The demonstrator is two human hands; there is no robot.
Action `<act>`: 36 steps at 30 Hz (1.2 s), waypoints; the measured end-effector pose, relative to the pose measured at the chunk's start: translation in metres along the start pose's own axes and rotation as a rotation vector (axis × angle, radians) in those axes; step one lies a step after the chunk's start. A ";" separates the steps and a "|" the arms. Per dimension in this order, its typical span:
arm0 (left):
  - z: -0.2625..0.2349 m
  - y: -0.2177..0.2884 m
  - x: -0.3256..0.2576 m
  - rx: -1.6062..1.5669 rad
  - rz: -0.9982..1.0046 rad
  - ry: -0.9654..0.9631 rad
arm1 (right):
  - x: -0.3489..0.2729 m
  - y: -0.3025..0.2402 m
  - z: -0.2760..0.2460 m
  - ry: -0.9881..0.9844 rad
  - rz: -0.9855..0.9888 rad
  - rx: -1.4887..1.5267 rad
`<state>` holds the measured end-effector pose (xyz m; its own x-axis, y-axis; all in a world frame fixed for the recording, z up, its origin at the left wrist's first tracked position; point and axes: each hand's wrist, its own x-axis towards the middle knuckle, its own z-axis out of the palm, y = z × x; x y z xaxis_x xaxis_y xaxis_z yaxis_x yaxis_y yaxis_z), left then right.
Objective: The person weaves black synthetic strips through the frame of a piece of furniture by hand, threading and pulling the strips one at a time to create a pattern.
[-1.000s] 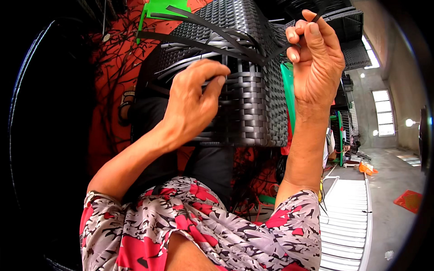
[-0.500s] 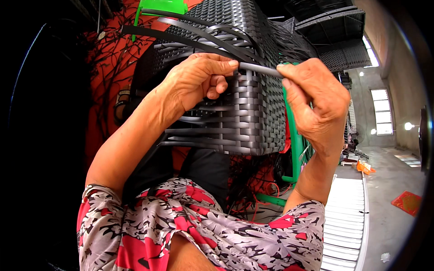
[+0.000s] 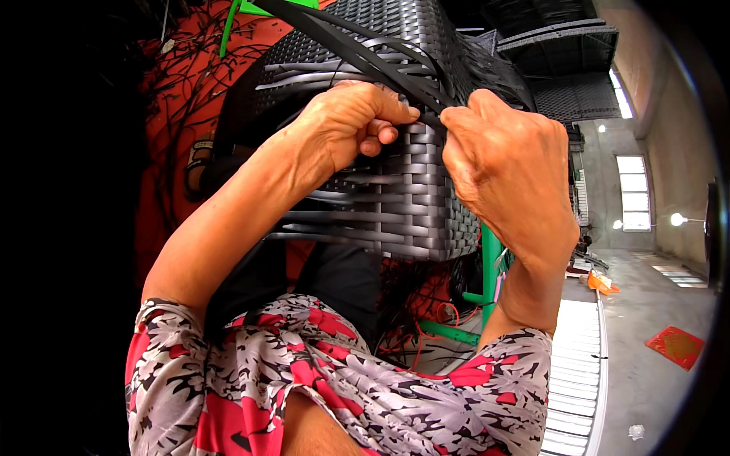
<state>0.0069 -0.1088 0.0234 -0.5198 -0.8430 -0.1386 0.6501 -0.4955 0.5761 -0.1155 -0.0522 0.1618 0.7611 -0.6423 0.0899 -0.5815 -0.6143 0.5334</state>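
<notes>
Past the knees (image 3: 341, 275) sat the black woven piece (image 3: 426, 194), loose strips (image 3: 334, 42) across its top. By its corner, R hand (image 3: 508, 152) & L hand (image 3: 363, 118), fingertips pinched closed, held a dark strip (image 3: 430, 121) btwn them. Prob. best technique: it needed to lie flat & taut, w/ no twist, clear of loose ones.

Bright window (image 3: 633, 192) and lamp (image 3: 677, 220) glare right; fisheye bends edges; left black, perhaps deep shadow
</notes>
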 end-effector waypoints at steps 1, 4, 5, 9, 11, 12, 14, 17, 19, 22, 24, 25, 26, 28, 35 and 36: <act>0.003 0.001 -0.001 0.011 0.018 0.018 | 0.001 0.000 0.002 -0.011 -0.002 -0.001; 0.002 0.000 -0.002 -0.024 0.049 0.018 | 0.005 0.000 0.011 -0.026 -0.012 0.017; -0.002 -0.003 -0.001 -0.072 0.055 0.007 | 0.006 0.001 0.014 -0.023 -0.014 0.032; -0.006 -0.006 0.000 -0.074 0.096 0.049 | 0.007 0.007 0.016 0.015 0.041 0.088; -0.008 -0.006 0.001 -0.013 0.148 0.096 | 0.008 0.010 0.021 0.032 0.050 0.134; -0.009 -0.007 0.001 0.073 0.212 0.102 | 0.009 0.010 0.024 0.054 0.044 0.141; -0.013 -0.010 -0.001 0.151 0.265 0.141 | 0.008 0.010 0.029 0.092 0.035 0.183; -0.022 -0.011 -0.010 0.216 0.321 0.204 | 0.005 0.006 0.034 0.213 0.011 0.291; -0.031 -0.016 -0.012 0.224 0.316 0.236 | 0.001 0.003 0.039 0.376 -0.006 0.366; -0.036 -0.028 -0.019 0.160 0.379 0.303 | -0.014 -0.002 0.048 0.485 -0.074 0.402; -0.048 -0.031 -0.023 0.178 0.378 0.421 | -0.022 -0.004 0.042 0.587 -0.068 0.414; -0.072 -0.034 -0.019 0.217 0.414 0.470 | -0.026 -0.001 0.031 0.663 0.018 0.452; -0.097 -0.035 -0.015 0.294 0.421 0.551 | -0.034 0.005 0.015 0.741 0.183 0.572; -0.161 -0.049 -0.024 0.481 0.252 0.558 | -0.036 0.007 0.007 0.808 0.444 0.933; -0.169 -0.035 -0.070 0.422 0.675 0.776 | -0.015 0.017 0.057 0.316 0.281 0.490; -0.144 -0.025 -0.076 0.497 0.780 0.801 | -0.012 0.021 0.059 0.304 0.267 0.470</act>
<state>0.1104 -0.0624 -0.0966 0.5164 -0.8559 0.0260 0.2610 0.1862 0.9472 -0.1537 -0.0846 0.1221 0.5796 -0.6846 0.4420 -0.7746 -0.6313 0.0381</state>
